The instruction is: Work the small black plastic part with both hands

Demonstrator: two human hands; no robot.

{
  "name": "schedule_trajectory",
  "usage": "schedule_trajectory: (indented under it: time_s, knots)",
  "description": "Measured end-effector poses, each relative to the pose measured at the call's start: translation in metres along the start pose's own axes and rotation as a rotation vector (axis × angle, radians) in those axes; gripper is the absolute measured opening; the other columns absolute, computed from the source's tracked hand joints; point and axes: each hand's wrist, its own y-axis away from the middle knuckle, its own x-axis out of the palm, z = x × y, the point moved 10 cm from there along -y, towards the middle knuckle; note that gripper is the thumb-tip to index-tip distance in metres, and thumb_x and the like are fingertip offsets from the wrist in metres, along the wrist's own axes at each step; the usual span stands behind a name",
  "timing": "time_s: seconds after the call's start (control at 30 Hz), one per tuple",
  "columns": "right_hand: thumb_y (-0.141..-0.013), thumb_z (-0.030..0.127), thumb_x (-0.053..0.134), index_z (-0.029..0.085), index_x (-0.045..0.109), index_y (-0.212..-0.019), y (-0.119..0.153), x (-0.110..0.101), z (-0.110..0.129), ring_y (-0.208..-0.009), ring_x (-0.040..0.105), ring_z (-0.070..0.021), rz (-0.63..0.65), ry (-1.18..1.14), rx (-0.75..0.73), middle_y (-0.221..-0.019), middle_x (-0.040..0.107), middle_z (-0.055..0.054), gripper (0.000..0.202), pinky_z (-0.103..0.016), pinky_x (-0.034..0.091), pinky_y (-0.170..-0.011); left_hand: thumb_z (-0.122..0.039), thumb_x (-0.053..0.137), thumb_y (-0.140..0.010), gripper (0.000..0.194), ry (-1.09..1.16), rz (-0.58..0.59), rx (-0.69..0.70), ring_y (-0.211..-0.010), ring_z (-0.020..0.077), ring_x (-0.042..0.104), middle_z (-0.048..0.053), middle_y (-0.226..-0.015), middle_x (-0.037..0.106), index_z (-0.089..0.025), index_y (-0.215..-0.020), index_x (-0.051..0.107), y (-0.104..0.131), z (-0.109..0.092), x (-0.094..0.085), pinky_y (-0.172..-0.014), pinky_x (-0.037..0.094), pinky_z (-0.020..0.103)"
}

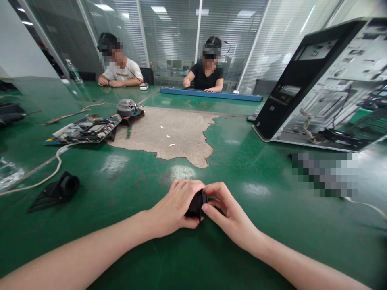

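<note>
My left hand [177,207] and my right hand [225,211] meet near the front middle of the green table [272,225]. Both close around a small black part [197,203] held just above the surface. The left hand wraps it from the left; the right hand's thumb and fingers pinch its right side. Most of the part is hidden by my fingers.
A black plastic duct piece [57,190] and a white cable [45,169] lie at left. A circuit board [83,131] and a cooler fan [128,108] sit further back. An open computer case [320,88] stands at right. Two people sit at the far end.
</note>
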Motion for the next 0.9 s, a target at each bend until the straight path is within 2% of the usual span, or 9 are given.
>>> schedule_trajectory:
  time_s: [0.13,0.2,0.33,0.47,0.67,0.73,0.9]
  knots:
    - [-0.083,0.026,0.047,0.021,0.04,-0.1,0.001,0.007,-0.006,-0.084,0.054,-0.0147,0.058,-0.012,0.068,-0.094,0.049,-0.004,0.019,-0.032,0.049,-0.074,-0.017,0.059,-0.067,0.06,-0.002,-0.035,-0.001,-0.101,0.023,0.045,0.006,-0.116,0.046,-0.023,-0.117,0.025,0.001,0.004,0.002,-0.086,0.031,0.039]
    - [-0.083,0.025,0.048,0.022,0.041,-0.099,0.003,0.008,-0.003,-0.082,0.054,-0.0138,0.072,0.014,0.038,-0.092,0.049,-0.003,0.018,-0.031,0.049,-0.074,-0.016,0.059,-0.066,0.06,0.0,-0.033,0.001,-0.1,0.0226,0.045,0.006,-0.116,0.046,-0.023,-0.116,0.026,0.001,0.005,0.004,-0.086,0.031,0.039]
    - [-0.08,0.022,0.052,0.022,0.046,-0.095,0.004,0.003,0.007,-0.091,0.05,-0.015,0.026,0.074,-0.065,-0.096,0.046,-0.003,0.017,-0.03,0.047,-0.078,-0.015,0.058,-0.066,0.06,-0.001,-0.037,0.016,-0.1,0.0224,0.044,0.006,-0.117,0.046,-0.023,-0.117,0.026,0.002,0.004,0.004,-0.086,0.031,0.039]
    - [-0.081,0.026,0.051,0.022,0.046,-0.091,0.001,-0.001,0.0,-0.087,0.052,-0.0144,-0.018,0.028,-0.027,-0.093,0.048,-0.002,0.012,-0.028,0.049,-0.073,-0.017,0.059,-0.067,0.059,0.001,-0.033,0.014,-0.1,0.0222,0.045,0.006,-0.116,0.046,-0.022,-0.116,0.027,0.002,0.003,0.002,-0.086,0.032,0.038]
    - [-0.083,0.024,0.047,0.022,0.041,-0.103,0.001,0.005,-0.006,-0.084,0.055,-0.0142,0.04,0.063,0.042,-0.095,0.052,-0.003,0.021,-0.031,0.049,-0.075,-0.016,0.059,-0.068,0.059,0.001,-0.002,-0.005,-0.101,0.0223,0.045,0.006,-0.116,0.046,-0.022,-0.117,0.026,0.0,0.001,0.001,-0.087,0.032,0.038]
    - [-0.083,0.023,0.048,0.022,0.042,-0.101,0.003,0.006,-0.001,-0.083,0.055,-0.0138,0.046,0.103,0.012,-0.094,0.051,-0.003,0.019,-0.031,0.049,-0.075,-0.016,0.059,-0.067,0.059,0.001,-0.001,-0.006,-0.1,0.0227,0.045,0.006,-0.116,0.046,-0.022,-0.116,0.026,0.0,0.001,0.0,-0.086,0.033,0.039]
    - [-0.08,0.02,0.051,0.022,0.045,-0.094,0.006,0.0,0.013,-0.097,0.048,-0.0154,-0.012,0.154,-0.133,-0.101,0.045,-0.004,0.016,-0.028,0.048,-0.078,-0.016,0.059,-0.067,0.059,0.0,0.0,0.003,-0.1,0.0228,0.045,0.006,-0.116,0.046,-0.022,-0.117,0.027,0.0,0.0,0.0,-0.085,0.033,0.039]
